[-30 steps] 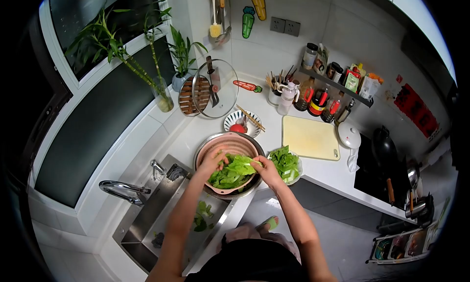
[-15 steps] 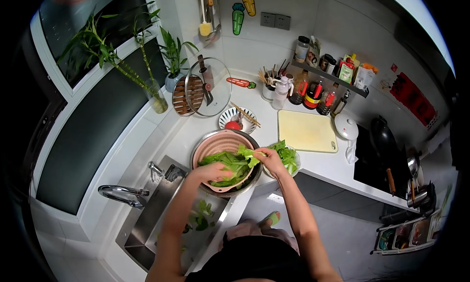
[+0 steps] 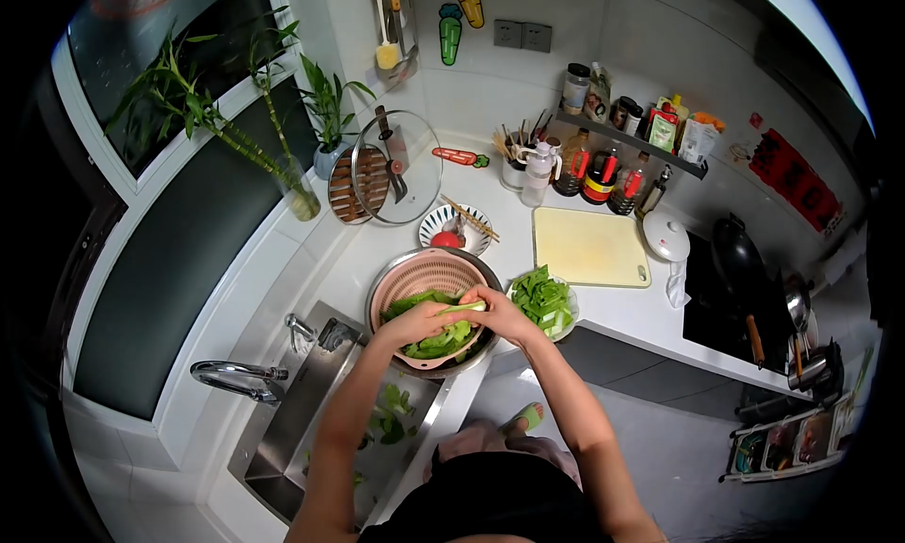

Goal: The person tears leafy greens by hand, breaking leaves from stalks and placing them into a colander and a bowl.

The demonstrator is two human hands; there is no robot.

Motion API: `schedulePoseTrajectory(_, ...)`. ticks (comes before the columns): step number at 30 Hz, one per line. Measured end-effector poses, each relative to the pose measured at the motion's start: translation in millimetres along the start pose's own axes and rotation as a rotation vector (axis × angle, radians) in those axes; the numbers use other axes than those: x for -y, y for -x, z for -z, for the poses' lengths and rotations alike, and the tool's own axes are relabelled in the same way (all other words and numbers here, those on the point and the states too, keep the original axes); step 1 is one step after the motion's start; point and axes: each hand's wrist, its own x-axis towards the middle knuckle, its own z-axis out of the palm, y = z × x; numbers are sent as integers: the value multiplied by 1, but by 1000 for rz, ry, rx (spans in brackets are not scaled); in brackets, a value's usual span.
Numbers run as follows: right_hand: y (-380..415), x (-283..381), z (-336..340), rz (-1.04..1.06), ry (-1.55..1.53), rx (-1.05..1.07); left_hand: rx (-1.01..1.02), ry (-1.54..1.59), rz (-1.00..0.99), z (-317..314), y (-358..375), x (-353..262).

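Observation:
Over a pink colander (image 3: 401, 281) that sits in a steel basin (image 3: 382, 263), my two hands are close together on a pale-stemmed piece of leafy greens (image 3: 464, 307). My left hand (image 3: 415, 324) is closed around the stem from the left. From the right, my right hand (image 3: 501, 315) pinches its other end, the fingertips partly hidden. More leafy greens (image 3: 443, 343) lie inside the colander below my hands. Just right of my right hand, a plate (image 3: 571, 319) holds a heap of cut leafy greens (image 3: 539, 298).
The sink (image 3: 273, 472), with loose leaves in it and a faucet (image 3: 236, 373), is at left. Behind the basin stands a bowl (image 3: 429, 227) with a tomato (image 3: 447, 240) and chopsticks (image 3: 471, 218). A cutting board (image 3: 589, 246) lies at right, near the stove (image 3: 707, 307).
My right hand has drawn back from spreading a leaf, and both hands have come together over the colander. The leafy piece is now between them. The view has shifted slightly.

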Motion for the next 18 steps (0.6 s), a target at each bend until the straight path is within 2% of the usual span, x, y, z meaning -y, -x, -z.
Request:
schedulePoseTrajectory(1, 2, 0, 1, -81, -233, 8, -20, 160, -7, -2, 0, 0)
schedulePoseTrajectory(2, 5, 0, 0, -164, -467, 18, -16, 160, -8, -3, -2, 4)
schedulePoseTrajectory(3, 8, -1, -1, -167, -466, 16, -35, 234, -51, -5, -3, 7)
schedulePoseTrajectory(5, 12, -3, -2, -199, -754, 22, -58, 310, -99, -10, -4, 12)
schedulePoseTrajectory(7, 10, -16, -10, -200, -796, -14, -150, 382, -230, -23, -4, 9)
schedulePoseTrajectory(8, 9, -22, -17, -153, -866, -73, -149, 379, -233, -27, -6, 9)
schedulePoseTrajectory(10, 5, -16, -28, -77, -949, -178, -424, 628, -293, -35, -10, 9)
schedulePoseTrajectory(11, 6, -13, -28, -78, -951, -180, -422, 627, -292, -25, -16, 20)
schedulePoseTrajectory(13, 8, -11, -30, -47, -902, -244, -694, 1164, -534, 8, -24, 43)
schedulePoseTrajectory(14, 10, -13, -27, -104, -817, -278, -696, 1161, -532, 15, -20, 47)
schedulePoseTrajectory(16, 9, -15, -25, -151, -765, -270, -730, 621, -256, 18, -2, 21)
schedulePoseTrajectory(17, 9, -16, -25, -206, -712, -262, -729, 620, -256, 15, 4, 13)
schedulePoseTrajectory(18, 8, -13, -24, -224, -685, -236, -632, 455, -206, 11, 9, 5)
